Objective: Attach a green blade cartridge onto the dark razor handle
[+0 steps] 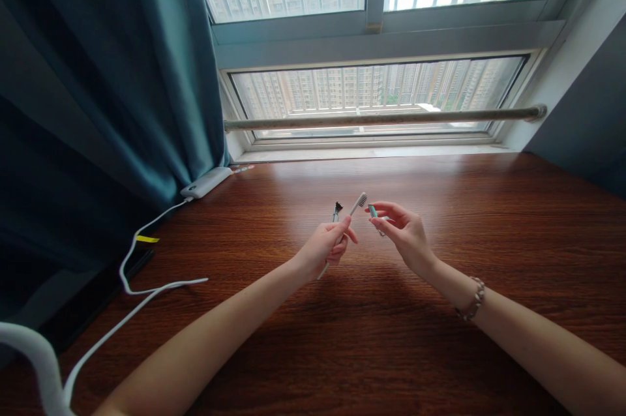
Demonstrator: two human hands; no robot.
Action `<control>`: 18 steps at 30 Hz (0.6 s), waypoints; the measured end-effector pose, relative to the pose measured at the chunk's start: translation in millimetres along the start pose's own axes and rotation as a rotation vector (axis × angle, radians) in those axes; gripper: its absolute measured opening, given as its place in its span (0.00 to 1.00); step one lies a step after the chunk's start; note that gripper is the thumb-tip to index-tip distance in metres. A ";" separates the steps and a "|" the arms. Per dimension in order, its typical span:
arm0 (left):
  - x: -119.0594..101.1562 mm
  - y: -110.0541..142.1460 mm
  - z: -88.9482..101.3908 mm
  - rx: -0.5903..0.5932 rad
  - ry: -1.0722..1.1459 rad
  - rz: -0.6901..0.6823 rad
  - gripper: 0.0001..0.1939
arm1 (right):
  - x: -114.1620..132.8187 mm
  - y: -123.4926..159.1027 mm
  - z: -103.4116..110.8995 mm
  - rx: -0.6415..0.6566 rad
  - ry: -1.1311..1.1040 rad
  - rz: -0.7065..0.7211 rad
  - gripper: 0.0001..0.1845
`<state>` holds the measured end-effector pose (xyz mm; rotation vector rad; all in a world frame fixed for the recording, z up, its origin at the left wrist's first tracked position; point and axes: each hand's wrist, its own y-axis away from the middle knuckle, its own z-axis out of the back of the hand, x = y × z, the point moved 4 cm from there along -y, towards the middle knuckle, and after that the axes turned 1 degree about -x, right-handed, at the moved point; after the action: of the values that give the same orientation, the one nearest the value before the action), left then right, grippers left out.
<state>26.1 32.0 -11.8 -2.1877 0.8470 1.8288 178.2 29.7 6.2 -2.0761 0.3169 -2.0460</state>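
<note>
My left hand (328, 248) is closed around a pale toothbrush (358, 203). Its dark-bristled head points up and to the right, and the handle's end sticks out below the palm. Just behind the left fingers shows a slim, silvery item with a dark, ragged tip (338, 208); whether it is held or lies on the table I cannot tell. Close by on the right, my right hand (405, 230) pinches a small teal piece (373, 210) between thumb and fingertips. A pale, thin part shows below that piece, too small to make out. The toothbrush head and the teal piece are slightly apart.
The brown wooden table (489, 259) reaches to the window. A white power strip (206, 182) with a white cable (128, 259) lies at left beside a blue curtain (147, 77). A thick white tube (34, 344) is at lower left. A metal rail (391, 119) crosses the window.
</note>
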 end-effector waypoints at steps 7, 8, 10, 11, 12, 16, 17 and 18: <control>-0.5 2.1 -4.7 0.042 -0.027 0.051 0.24 | 14.4 6.0 -2.9 0.022 0.165 0.186 0.18; -0.7 1.9 -4.0 0.032 -0.012 0.054 0.24 | 19.0 9.0 -5.2 0.042 0.201 0.240 0.18; -0.8 0.8 -2.0 0.013 0.041 0.054 0.24 | 26.5 14.4 -9.2 0.077 0.258 0.321 0.18; -0.5 0.4 -1.1 0.009 0.074 0.055 0.24 | 29.3 16.4 -10.3 0.086 0.277 0.346 0.19; 0.1 0.1 -0.5 0.012 0.105 0.057 0.24 | 31.4 17.4 -10.6 0.089 0.289 0.361 0.19; 2.8 2.8 -1.8 0.047 0.160 0.082 0.25 | 35.2 10.4 -2.8 0.025 0.289 0.325 0.19; 2.9 4.4 -3.1 0.055 0.161 0.089 0.25 | 35.4 6.6 1.2 -0.010 0.286 0.302 0.19; 2.7 6.3 -4.8 0.061 0.160 0.096 0.26 | 35.1 2.5 5.6 -0.044 0.287 0.277 0.20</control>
<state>27.1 23.7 -11.8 -2.3171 1.0412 1.6607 184.3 17.0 38.9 -1.6461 0.6611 -2.1734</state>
